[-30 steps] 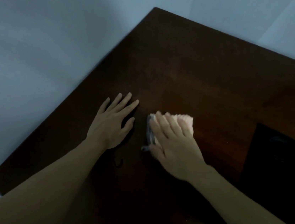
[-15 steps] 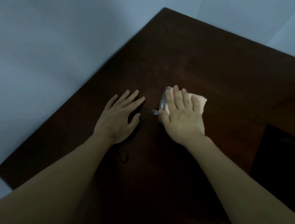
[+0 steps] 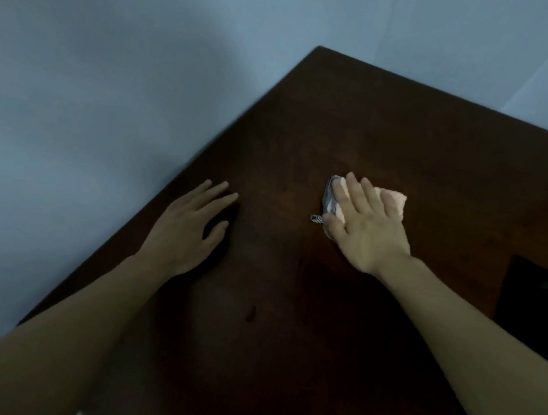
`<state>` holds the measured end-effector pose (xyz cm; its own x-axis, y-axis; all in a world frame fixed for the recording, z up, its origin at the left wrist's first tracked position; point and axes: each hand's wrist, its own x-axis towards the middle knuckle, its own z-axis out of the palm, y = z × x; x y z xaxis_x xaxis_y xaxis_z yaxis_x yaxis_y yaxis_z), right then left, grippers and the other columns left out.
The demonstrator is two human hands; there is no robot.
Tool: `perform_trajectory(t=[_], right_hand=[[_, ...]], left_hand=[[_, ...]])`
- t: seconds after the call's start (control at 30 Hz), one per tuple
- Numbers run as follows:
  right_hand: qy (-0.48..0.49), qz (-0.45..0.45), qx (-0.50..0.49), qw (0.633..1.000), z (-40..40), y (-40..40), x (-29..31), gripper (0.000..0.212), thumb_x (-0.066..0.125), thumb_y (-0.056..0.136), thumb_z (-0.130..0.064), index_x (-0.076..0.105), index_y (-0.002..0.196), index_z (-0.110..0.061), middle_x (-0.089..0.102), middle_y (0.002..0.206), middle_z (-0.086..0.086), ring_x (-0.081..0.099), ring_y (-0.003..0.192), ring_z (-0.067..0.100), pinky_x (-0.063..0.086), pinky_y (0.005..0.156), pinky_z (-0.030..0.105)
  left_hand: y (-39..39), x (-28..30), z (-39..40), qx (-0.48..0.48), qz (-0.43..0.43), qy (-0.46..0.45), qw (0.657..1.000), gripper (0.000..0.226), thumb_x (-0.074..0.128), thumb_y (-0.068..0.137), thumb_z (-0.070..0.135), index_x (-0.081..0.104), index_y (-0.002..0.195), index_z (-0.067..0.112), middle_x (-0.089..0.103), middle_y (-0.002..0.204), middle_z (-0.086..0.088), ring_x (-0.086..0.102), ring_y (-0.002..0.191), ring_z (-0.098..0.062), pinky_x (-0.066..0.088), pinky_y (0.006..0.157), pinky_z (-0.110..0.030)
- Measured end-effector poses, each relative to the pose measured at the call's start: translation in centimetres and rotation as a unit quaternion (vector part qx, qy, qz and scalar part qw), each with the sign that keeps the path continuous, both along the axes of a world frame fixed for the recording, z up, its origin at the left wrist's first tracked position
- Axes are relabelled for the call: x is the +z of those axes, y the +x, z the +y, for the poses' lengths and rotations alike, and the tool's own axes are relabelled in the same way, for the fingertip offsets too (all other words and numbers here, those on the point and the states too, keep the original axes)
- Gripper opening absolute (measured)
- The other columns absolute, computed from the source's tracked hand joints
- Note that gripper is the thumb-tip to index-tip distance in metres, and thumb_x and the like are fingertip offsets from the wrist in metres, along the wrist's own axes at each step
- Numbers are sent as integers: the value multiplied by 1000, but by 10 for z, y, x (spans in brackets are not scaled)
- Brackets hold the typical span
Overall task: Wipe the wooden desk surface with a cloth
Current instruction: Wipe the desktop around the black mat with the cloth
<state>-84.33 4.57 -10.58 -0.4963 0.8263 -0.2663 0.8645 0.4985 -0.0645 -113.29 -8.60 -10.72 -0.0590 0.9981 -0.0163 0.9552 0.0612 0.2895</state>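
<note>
The dark wooden desk fills the right and lower part of the head view, one corner pointing away at the top. My right hand lies flat on a folded pale pink cloth with a grey striped edge, pressing it onto the wood with straight fingers. Only the cloth's far and left edges show past the fingers. My left hand rests flat on the desk near its left edge, fingers spread, a hand's width left of the cloth.
A black object sits on the desk at the right border. The desk's left edge runs diagonally beside my left hand, with pale blue floor beyond. A small dark mark shows on the wood between my forearms.
My right hand has slid the cloth away from me and to the right, widening the gap to my left hand. My left hand stays flat by the desk edge.
</note>
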Motion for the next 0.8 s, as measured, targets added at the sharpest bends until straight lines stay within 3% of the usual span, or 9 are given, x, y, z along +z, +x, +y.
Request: perform_trajectory(t=[0.13, 0.3, 0.37, 0.43, 0.5, 0.67, 0.8], right_hand=[[-8, 18, 6, 1000, -29, -38, 2, 68, 8, 105, -55, -11, 162, -22, -16, 170, 4, -15, 156, 25, -8, 125, 48], [-14, 52, 192, 980, -109, -17, 1, 70, 20, 105, -60, 13, 164, -22, 6, 172, 4, 2, 158, 24, 3, 126, 47], [-30, 41, 226, 973, -93, -6, -2, 70, 18, 104, -62, 10, 164, -27, 3, 172, -1, 0, 158, 21, -3, 126, 43], [-28, 37, 198, 979, -55, -6, -1, 74, 7, 98, -64, 2, 163, -29, 1, 172, -3, -3, 158, 21, -10, 123, 38], [9, 32, 127, 991, -12, -16, -1, 78, -2, 94, -64, -3, 163, -28, -2, 172, -1, -4, 158, 21, -7, 123, 39], [7, 19, -18, 1000, 34, -68, -3, 68, 10, 106, -58, -5, 163, -25, -11, 171, 1, -10, 157, 23, -3, 126, 47], [24, 47, 64, 997, -27, -87, -2, 68, 10, 106, -54, -1, 164, -19, -3, 172, 7, -4, 158, 27, -2, 125, 48]], left_hand=[[-11, -13, -5, -1, 15, -33, 999, 67, 13, 96, 63, 19, 158, 39, 8, 167, 13, -2, 155, -12, -7, 122, -27], [-12, -16, -6, 11, 9, -15, 1000, 63, 16, 98, 61, 22, 157, 40, 12, 166, 14, 0, 154, -9, -5, 122, -25], [-13, -15, -5, 10, 3, -18, 1000, 63, 17, 98, 61, 22, 157, 41, 11, 166, 15, -1, 153, -8, -7, 122, -24], [-12, -16, -4, 8, 0, -19, 1000, 62, 17, 98, 62, 22, 157, 42, 10, 166, 16, -1, 154, -8, -8, 122, -23], [-13, -17, -3, 13, -6, -19, 1000, 61, 16, 98, 62, 21, 156, 44, 9, 165, 18, -1, 154, -8, -6, 123, -26], [-14, -17, -4, 14, -9, -15, 1000, 60, 16, 98, 62, 21, 156, 46, 8, 165, 19, -2, 154, -7, -5, 124, -28], [-14, -18, -3, 15, -2, -9, 1000, 58, 20, 98, 59, 22, 155, 45, 11, 165, 17, 4, 155, -10, 1, 125, -30]])
